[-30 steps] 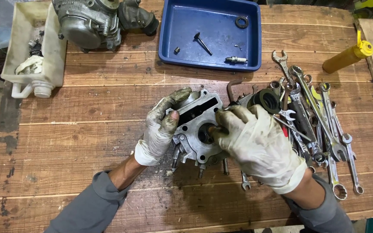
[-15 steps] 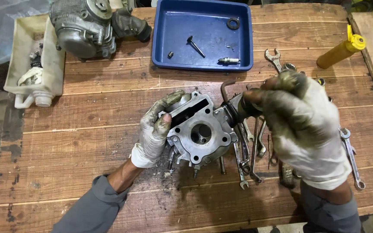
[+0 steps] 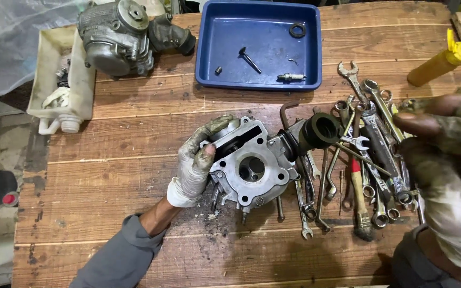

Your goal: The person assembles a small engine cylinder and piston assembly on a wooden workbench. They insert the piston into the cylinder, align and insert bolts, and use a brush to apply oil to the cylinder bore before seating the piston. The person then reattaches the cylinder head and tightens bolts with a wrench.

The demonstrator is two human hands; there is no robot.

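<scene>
One left hand (image 3: 196, 165) gripping cylinder head (image 3: 252, 168)

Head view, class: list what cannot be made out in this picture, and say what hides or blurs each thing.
- Right hand: blurred and cut off by the right edge; whether it grips anything cannot be told.
- Spanners: partly hidden under that hand.
- Cylinder head: its left side is covered by the left hand.
- White tub: contents too small and shadowed.
- Small parts in the blue tray: too small to identify.
</scene>
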